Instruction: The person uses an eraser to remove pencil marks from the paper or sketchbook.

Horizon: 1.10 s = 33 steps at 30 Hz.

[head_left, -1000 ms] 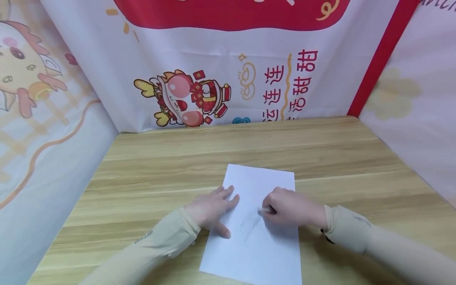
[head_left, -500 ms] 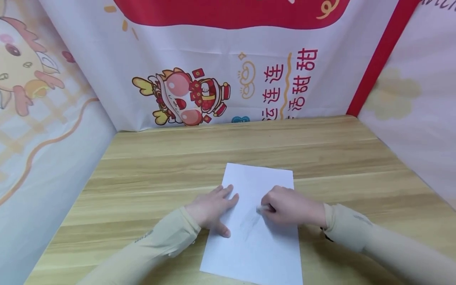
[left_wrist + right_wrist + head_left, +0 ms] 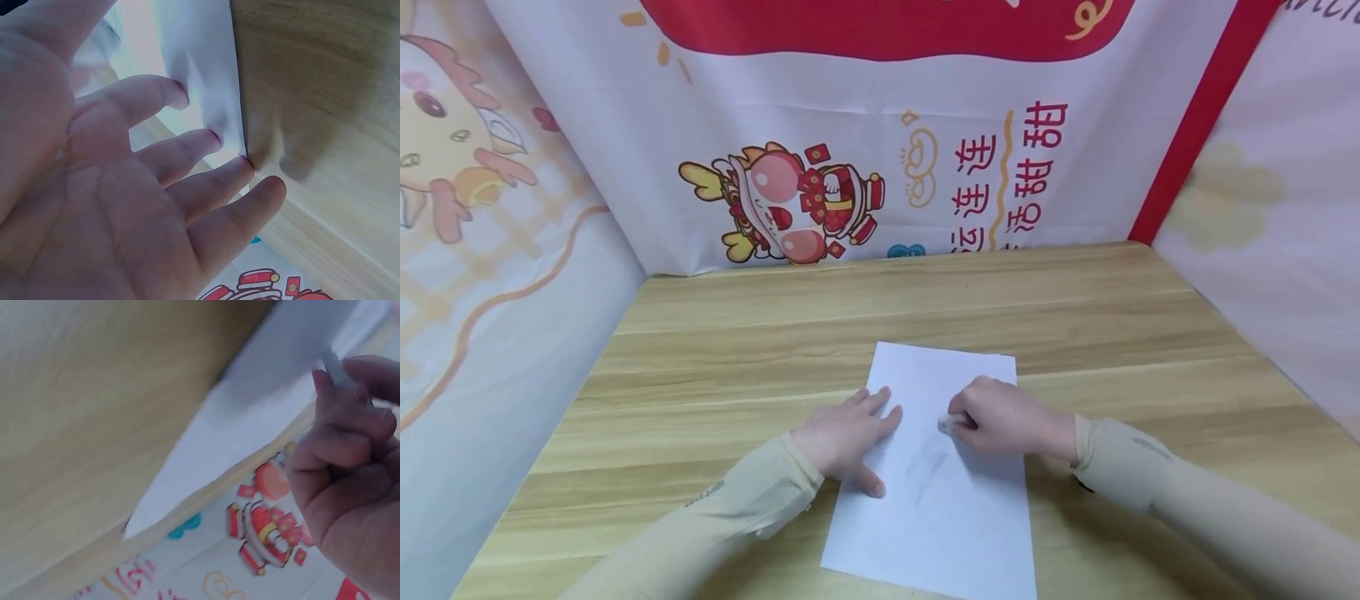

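Observation:
A white sheet of paper [image 3: 932, 542] lies on the wooden table, with a grey pencil smudge [image 3: 927, 468] near its middle. On the sheet's left edge rests my left hand [image 3: 848, 435], fingers spread and thumb apart. The left wrist view shows the fingertips [image 3: 209, 139] on and beside the paper's edge. My right hand [image 3: 1006, 418] is over the right half of the sheet, pinching a small whitish eraser [image 3: 947, 423] between thumb and curled fingers. Its tip sits just above the smudge. In the right wrist view the eraser [image 3: 337, 370] sticks out past the fingers, its rest hidden.
The wood-grain table [image 3: 760, 321] extends around the paper on all sides. Behind it hangs a white printed cloth [image 3: 850, 100] with a cartoon figure and red lettering. Further printed cloths stand along the left [image 3: 527, 350] and right [image 3: 1270, 275] sides.
My right hand has moved slightly up the sheet with the eraser, uncovering more of the grey smudge. The left hand stays in place on the paper.

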Motion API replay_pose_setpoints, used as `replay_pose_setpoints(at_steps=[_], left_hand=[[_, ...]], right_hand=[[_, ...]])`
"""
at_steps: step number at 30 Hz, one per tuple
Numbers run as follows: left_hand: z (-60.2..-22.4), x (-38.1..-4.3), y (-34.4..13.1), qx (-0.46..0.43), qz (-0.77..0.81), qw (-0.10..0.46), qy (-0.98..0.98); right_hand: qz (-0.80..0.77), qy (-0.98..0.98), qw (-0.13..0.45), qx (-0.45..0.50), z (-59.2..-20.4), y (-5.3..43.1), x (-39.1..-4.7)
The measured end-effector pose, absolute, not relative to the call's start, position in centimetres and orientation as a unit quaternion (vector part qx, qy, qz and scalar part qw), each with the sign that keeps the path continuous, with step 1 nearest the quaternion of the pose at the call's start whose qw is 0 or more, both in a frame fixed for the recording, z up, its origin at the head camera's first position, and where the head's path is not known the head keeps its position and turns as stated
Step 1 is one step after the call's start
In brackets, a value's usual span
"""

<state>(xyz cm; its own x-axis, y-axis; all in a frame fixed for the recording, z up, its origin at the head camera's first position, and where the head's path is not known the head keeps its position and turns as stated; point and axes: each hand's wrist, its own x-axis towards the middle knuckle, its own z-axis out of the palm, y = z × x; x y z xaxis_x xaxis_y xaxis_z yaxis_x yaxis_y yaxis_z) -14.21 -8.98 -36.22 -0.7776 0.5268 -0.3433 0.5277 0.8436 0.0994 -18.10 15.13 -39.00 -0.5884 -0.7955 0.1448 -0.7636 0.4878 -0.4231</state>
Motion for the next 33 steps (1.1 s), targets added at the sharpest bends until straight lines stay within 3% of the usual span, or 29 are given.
replay_pose_setpoints(at_steps=[9,15,22,28,33], left_hand=[[-36.5,-14.3,-9.3,0.288,0.011,0.183,0.94],[-36.5,-14.4,-9.6,0.289,0.019,0.182,0.94],[-36.4,-14.4,-9.7,0.295,0.023,0.177,0.939],[-36.3,-14.4,-9.7,0.291,0.022,0.181,0.939],[-36.3,-14.2,-9.6,0.291,0.023,0.184,0.939]], right_hand=[[-0.23,0.826,0.088,-0.506,-38.8,15.8,-17.7],[-0.216,0.871,0.031,-0.44,-38.9,15.0,-18.1],[-0.232,0.865,0.056,-0.442,-38.8,14.7,-16.6],[-0.219,0.89,0.007,-0.401,-38.9,14.5,-17.0],[-0.219,0.874,0.048,-0.431,-38.7,14.4,-15.7]])
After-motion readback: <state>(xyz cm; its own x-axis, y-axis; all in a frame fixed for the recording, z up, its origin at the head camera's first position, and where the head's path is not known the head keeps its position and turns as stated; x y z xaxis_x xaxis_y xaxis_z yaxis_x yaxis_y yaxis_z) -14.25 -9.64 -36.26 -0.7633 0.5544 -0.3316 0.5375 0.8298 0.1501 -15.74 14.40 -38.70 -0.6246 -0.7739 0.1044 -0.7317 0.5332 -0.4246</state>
